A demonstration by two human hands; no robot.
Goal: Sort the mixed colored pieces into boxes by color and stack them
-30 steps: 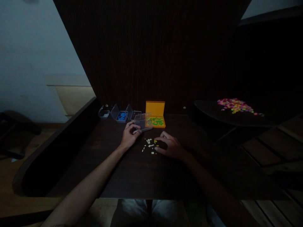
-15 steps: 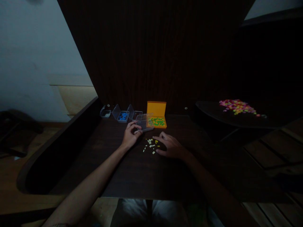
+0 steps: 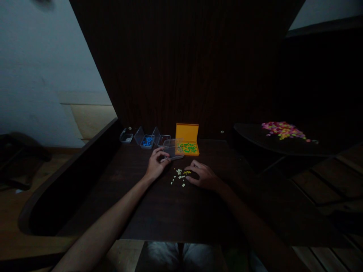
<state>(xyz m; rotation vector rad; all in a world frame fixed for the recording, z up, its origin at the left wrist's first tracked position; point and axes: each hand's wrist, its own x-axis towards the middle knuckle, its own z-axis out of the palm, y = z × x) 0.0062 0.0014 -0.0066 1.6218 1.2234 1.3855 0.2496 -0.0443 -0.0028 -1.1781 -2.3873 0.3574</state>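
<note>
My left hand grips the near left edge of a clear plastic box with its see-through lid raised. The box is tilted in front of the orange case. Small cream-coloured pieces, like tiny bricks, lie scattered on the dark tabletop between my hands. Beside them sits a small group of yellow pieces, right at the fingertips of my right hand. Its thumb and index finger are apart around the yellow group, and nothing shows between them. The remaining fingers are curled and partly hidden.
An open orange case holds green pieces. To its left stand clear boxes, one with blue pieces and a smaller one. A heap of pink and yellow bits lies on the right-hand shelf. A raised side panel bounds the left.
My right index finger has drawn back from the cream pieces toward the yellow ones, which now lie closer together. My left hand keeps the clear box in nearly the same place.
</note>
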